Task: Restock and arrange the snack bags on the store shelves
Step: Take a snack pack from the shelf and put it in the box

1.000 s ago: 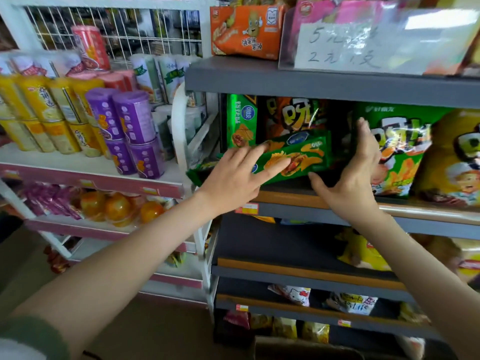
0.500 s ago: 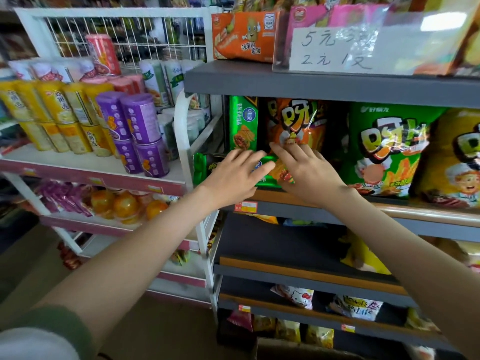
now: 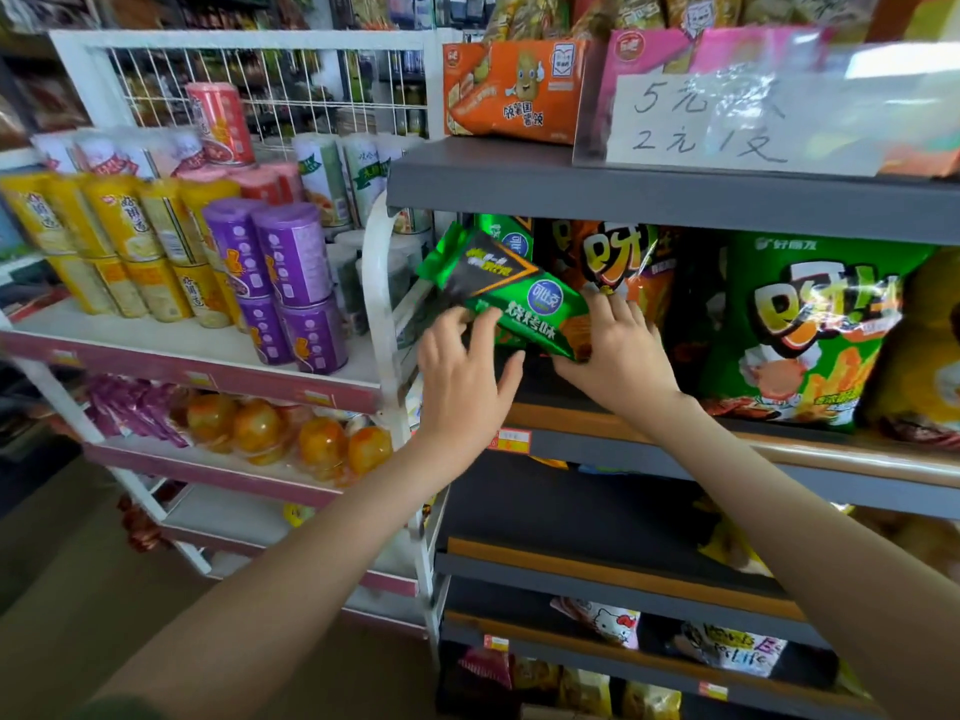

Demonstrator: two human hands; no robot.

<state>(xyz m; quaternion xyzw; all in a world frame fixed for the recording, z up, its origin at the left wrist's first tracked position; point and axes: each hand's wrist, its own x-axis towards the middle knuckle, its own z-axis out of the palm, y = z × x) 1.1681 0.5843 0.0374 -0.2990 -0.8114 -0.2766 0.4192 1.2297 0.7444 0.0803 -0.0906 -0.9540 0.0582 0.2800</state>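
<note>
A green and black snack bag (image 3: 506, 293) is tilted up at the left end of the grey shelf (image 3: 675, 449). My left hand (image 3: 462, 376) touches its lower left edge, fingers curled at the bag. My right hand (image 3: 618, 350) grips its lower right corner between thumb and fingers. Behind it stands another green bag (image 3: 511, 236), mostly hidden. An orange bag (image 3: 618, 262) stands upright just right of it, then a large green bag (image 3: 810, 330) and a yellow bag (image 3: 930, 356) at the frame's right edge.
A white wire rack (image 3: 384, 314) on the left carries purple cans (image 3: 291, 283), yellow cans (image 3: 130, 241) and orange jelly cups (image 3: 291, 439). An orange box (image 3: 514, 90) and a price sign (image 3: 727, 122) sit on the top shelf. Lower grey shelves hold several small bags.
The green bag has been lifted from lying flat to tilted up toward the left. My right hand came from the large green bag to the small bag's right corner.
</note>
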